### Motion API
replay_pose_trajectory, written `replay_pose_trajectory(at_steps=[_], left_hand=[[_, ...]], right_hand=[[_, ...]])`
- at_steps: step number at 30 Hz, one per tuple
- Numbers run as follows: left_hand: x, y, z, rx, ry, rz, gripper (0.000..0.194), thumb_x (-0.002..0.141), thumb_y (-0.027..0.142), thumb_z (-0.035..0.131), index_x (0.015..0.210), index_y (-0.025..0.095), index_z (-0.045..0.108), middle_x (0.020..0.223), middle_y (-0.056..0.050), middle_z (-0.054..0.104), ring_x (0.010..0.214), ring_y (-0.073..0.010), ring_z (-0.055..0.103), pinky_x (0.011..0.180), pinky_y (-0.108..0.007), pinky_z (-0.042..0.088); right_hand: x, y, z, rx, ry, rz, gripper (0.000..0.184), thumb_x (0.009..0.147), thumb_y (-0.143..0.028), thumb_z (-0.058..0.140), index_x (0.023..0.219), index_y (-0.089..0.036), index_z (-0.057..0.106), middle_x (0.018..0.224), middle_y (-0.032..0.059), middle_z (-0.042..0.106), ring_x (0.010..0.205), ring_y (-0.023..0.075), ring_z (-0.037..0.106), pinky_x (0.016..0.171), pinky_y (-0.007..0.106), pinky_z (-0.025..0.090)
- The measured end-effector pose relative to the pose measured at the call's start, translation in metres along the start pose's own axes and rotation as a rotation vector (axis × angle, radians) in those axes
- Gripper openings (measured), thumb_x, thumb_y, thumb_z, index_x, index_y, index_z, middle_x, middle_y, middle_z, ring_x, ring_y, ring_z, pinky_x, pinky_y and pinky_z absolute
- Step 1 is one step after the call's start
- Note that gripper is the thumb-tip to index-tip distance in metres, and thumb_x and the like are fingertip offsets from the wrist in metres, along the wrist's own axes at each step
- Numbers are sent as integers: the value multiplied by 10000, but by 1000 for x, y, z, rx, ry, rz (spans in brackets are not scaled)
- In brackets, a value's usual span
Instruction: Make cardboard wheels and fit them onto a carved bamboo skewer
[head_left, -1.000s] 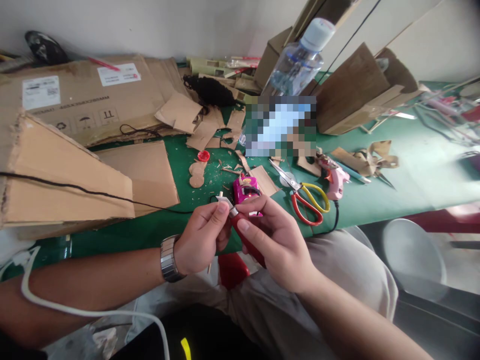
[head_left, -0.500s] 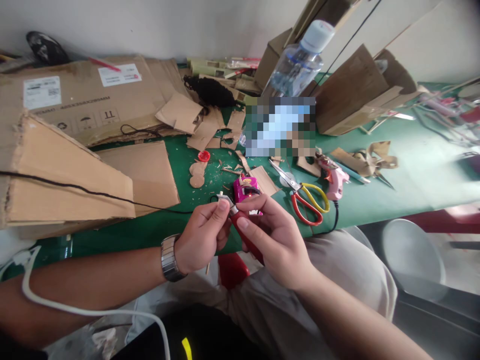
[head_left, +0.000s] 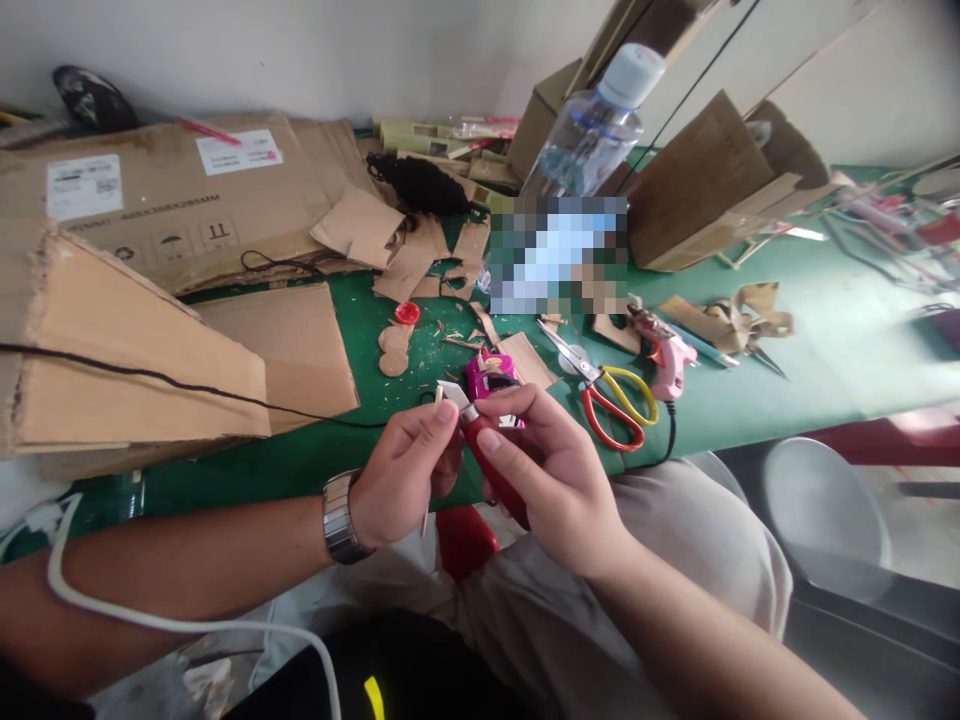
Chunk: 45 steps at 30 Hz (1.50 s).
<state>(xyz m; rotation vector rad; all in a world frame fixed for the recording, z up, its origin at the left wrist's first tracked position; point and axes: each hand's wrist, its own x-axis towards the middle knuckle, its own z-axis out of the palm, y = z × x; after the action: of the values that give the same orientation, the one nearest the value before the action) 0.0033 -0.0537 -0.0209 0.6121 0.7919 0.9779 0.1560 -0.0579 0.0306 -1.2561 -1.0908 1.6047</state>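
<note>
The left hand [head_left: 401, 465] is pinching a thin wooden stick [head_left: 439, 395] between thumb and curled fingers, and this hand is lying nearest to it. The stick's upper end is poking out just beyond the thumb tip; its lower end is showing below the same hand, so its long axis is running roughly away from the body, leaning only slightly.

The right hand [head_left: 555, 475] is wrapping round a red-handled knife [head_left: 493, 472], closing on the grip with the thumb lying along it and the index finger bending over near the metal collar. The knife is slanting from the right palm up towards the left hand, so its pale blade [head_left: 451, 393] is crossing the stick's line at an angle — its tip is sitting right beside the stick's upper end, close to the left thumb. Whether the edge is touching the wood, I cannot tell.

Neither hand is spreading open; both are meeting over the near edge of the green surface [head_left: 735, 400]. Just beyond the right fingers a magenta object [head_left: 487, 372] is resting, while the scissors [head_left: 592, 375] are lying farther to the right of that hand — blades pointing away — and a red cap [head_left: 407, 313] is sitting beyond the left hand.
</note>
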Motion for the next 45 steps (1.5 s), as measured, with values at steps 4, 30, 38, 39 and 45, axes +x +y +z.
replay_pose_trajectory(at_steps=[4,30,38,39,45], left_hand=[[2,3,-1,-64,1,2,561,930,675,692,740,189,487,627,65,380,526,-63,330,474,-179,274],[-1,4,4,-6,10,-33,607,892,716,713,715,208,432,552,93,332,443,-43,265,412,-163,228],[-1,8,4,1,-6,-49,601,887,712,722,712,212,439,537,99,328,415,-43,268,394,-171,230],[-1,8,4,-3,-11,-55,600,886,713,723,714,212,441,537,100,322,415,-43,262,391,-172,226],[-1,8,5,-26,-9,-62,599,873,706,743,716,218,434,518,108,298,405,-40,241,376,-171,211]], right_hand=[[0,1,-1,24,-17,1,278,956,-431,791,1041,-229,620,683,-46,609,526,93,524,471,209,408],[-2,1,0,-74,2,-2,320,925,-502,797,1009,-236,640,750,-13,628,564,129,545,482,250,449],[-2,2,-1,-66,13,-2,306,923,-484,803,1013,-241,641,752,-13,631,574,135,558,491,254,467],[-1,2,-1,-69,13,-5,312,922,-491,803,1010,-241,639,750,-15,630,572,134,558,491,254,470],[-1,3,-1,-78,24,-10,309,920,-491,804,1012,-241,647,755,-8,633,585,140,570,497,258,479]])
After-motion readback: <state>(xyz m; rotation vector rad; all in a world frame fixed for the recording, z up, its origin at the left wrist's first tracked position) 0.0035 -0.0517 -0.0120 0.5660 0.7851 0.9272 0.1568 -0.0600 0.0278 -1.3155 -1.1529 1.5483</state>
